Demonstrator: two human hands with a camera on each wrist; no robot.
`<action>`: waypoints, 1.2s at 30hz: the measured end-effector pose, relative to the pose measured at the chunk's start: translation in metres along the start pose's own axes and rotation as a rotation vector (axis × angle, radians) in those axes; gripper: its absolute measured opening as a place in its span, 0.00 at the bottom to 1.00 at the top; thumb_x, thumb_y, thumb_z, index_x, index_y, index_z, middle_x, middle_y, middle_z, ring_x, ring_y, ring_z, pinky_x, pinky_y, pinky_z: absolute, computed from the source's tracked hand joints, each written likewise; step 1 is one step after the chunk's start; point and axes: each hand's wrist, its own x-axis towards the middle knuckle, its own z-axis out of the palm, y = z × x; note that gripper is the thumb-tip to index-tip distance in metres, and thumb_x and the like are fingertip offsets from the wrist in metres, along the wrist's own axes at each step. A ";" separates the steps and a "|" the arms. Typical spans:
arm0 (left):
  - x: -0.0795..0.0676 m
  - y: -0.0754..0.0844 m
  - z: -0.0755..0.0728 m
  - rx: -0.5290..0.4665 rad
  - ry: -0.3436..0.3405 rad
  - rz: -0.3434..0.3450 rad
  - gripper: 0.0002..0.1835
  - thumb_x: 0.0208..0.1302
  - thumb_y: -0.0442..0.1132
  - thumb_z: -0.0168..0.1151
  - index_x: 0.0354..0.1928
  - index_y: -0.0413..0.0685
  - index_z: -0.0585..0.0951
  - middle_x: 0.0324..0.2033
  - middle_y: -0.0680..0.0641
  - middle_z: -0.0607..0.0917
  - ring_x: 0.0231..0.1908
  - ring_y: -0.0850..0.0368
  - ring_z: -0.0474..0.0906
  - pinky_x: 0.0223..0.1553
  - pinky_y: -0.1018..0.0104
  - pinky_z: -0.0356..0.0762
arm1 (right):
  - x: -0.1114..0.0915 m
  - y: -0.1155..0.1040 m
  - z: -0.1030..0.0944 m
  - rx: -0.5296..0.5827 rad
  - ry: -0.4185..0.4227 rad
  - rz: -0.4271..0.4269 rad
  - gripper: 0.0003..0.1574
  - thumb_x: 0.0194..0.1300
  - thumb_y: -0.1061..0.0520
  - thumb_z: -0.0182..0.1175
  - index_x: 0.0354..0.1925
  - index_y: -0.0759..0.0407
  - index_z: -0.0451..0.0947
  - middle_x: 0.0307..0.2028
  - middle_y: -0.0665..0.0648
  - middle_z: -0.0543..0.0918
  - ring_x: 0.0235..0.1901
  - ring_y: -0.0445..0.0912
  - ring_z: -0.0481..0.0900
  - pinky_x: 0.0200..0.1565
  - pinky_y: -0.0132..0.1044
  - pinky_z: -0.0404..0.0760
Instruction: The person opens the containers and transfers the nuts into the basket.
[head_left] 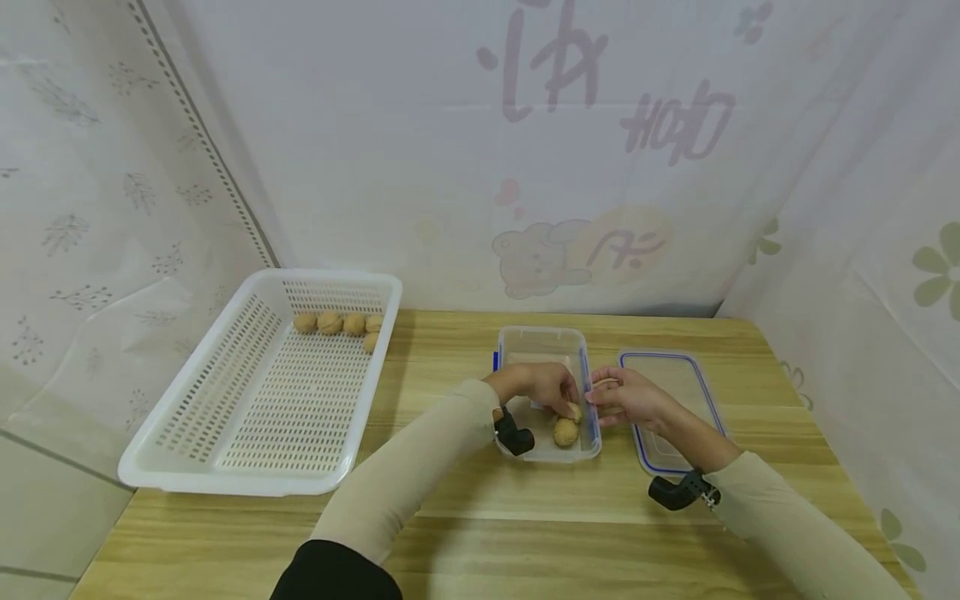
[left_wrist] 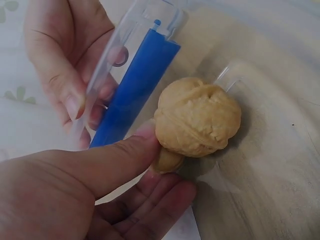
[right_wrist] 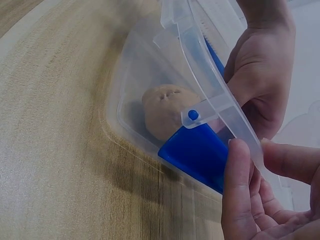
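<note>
A clear plastic box (head_left: pixel 546 333) with blue side clips stands mid-table without a lid on it. My left hand (head_left: pixel 546 387) reaches inside, thumb and fingers pinching a walnut (left_wrist: pixel 167 161) that they largely cover. Beside those fingertips another walnut (head_left: pixel 566 432) lies on the box floor, near the front right corner. From outside, my right hand (head_left: pixel 630 396) grips the rim of the box's right wall between thumb and fingers, above a blue clip (right_wrist: pixel 197 152) that hangs down.
A clear lid (head_left: pixel 663 375) with a blue seal lies right of the box, partly under the right forearm. At left, a white slotted basket (head_left: pixel 232 482) holds several walnuts (head_left: pixel 330 322) along its far end. A printed cloth hangs behind the wooden table (head_left: pixel 517 533).
</note>
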 end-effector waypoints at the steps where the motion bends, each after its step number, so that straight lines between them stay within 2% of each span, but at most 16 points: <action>1: 0.000 0.000 0.001 0.001 -0.004 -0.001 0.14 0.67 0.36 0.69 0.51 0.36 0.83 0.30 0.54 0.80 0.31 0.64 0.76 0.34 0.76 0.74 | 0.000 0.000 0.000 0.002 0.000 0.000 0.24 0.73 0.65 0.59 0.60 0.71 0.61 0.39 0.55 0.79 0.38 0.43 0.80 0.38 0.38 0.87; 9: 0.002 -0.003 0.005 -0.023 -0.017 0.007 0.11 0.68 0.36 0.68 0.47 0.36 0.84 0.29 0.54 0.81 0.36 0.54 0.81 0.40 0.67 0.81 | 0.000 0.001 0.000 0.009 0.000 -0.004 0.26 0.73 0.65 0.59 0.62 0.72 0.60 0.39 0.55 0.78 0.38 0.43 0.81 0.38 0.37 0.87; 17: -0.001 -0.003 0.000 -0.003 0.005 0.019 0.12 0.70 0.37 0.67 0.51 0.38 0.84 0.32 0.54 0.82 0.34 0.62 0.75 0.36 0.74 0.73 | 0.001 0.003 -0.001 0.007 -0.006 -0.015 0.27 0.73 0.65 0.59 0.62 0.74 0.60 0.40 0.55 0.80 0.37 0.42 0.81 0.38 0.38 0.88; 20: -0.001 -0.003 -0.002 -0.052 0.013 0.033 0.13 0.69 0.33 0.67 0.52 0.36 0.83 0.33 0.52 0.81 0.32 0.62 0.75 0.36 0.74 0.76 | 0.001 0.003 -0.001 0.004 -0.006 -0.016 0.27 0.73 0.65 0.59 0.63 0.74 0.59 0.40 0.55 0.79 0.38 0.42 0.81 0.38 0.38 0.88; 26: -0.005 -0.002 -0.005 -0.195 0.004 0.036 0.14 0.65 0.24 0.66 0.52 0.32 0.80 0.34 0.48 0.79 0.32 0.56 0.80 0.39 0.66 0.85 | 0.000 0.003 -0.002 -0.001 -0.004 -0.014 0.27 0.73 0.65 0.59 0.62 0.73 0.60 0.40 0.54 0.79 0.38 0.42 0.80 0.39 0.37 0.88; 36: -0.011 -0.006 -0.017 -0.081 0.057 0.074 0.16 0.60 0.26 0.71 0.50 0.40 0.82 0.42 0.50 0.81 0.43 0.61 0.75 0.44 0.73 0.75 | 0.001 0.005 -0.003 -0.003 -0.018 -0.017 0.23 0.74 0.65 0.58 0.60 0.71 0.62 0.37 0.52 0.79 0.36 0.42 0.80 0.36 0.36 0.87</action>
